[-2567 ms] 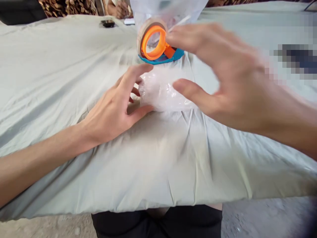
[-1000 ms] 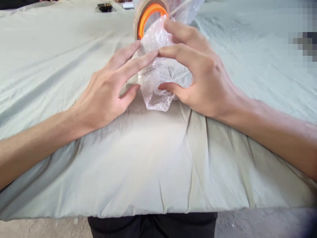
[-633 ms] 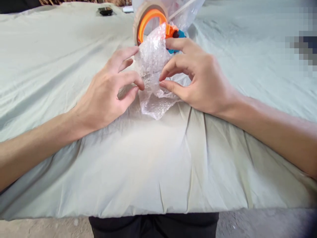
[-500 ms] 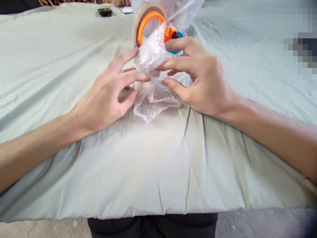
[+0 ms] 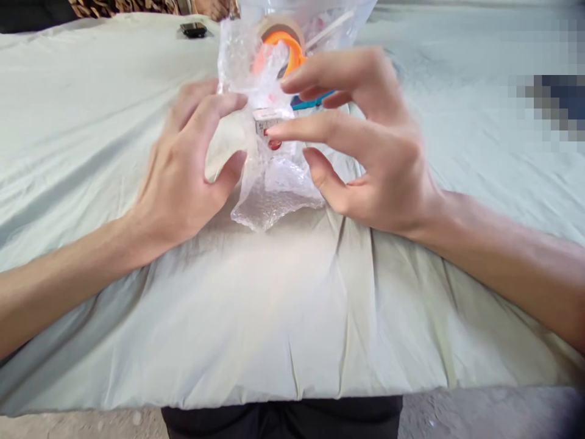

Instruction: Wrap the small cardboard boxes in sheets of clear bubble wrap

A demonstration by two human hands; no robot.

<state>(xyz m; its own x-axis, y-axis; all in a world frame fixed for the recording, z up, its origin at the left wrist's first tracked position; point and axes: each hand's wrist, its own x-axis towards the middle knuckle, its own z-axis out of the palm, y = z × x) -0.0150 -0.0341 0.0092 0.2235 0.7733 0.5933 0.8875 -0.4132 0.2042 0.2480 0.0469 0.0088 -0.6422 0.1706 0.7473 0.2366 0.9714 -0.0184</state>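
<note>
Beyond the near edge of the bubble wrap (image 5: 269,210), between the left hand (image 5: 178,164), fingers spread, and the nearer right hand (image 5: 381,149), loosely parted, index over it, lies the small box (image 5: 275,146), its long axis hard to tell.

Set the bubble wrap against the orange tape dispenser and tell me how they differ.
The bubble wrap is see-through and crumpled; the tape dispenser is solid orange, with a tan roll on it. The bubble wrap spreads between the left hand and right hand; the tape dispenser sits farther back. Both are partly covered: the tape dispenser by the bubble wrap, the bubble wrap by the right hand's fingers.
</note>
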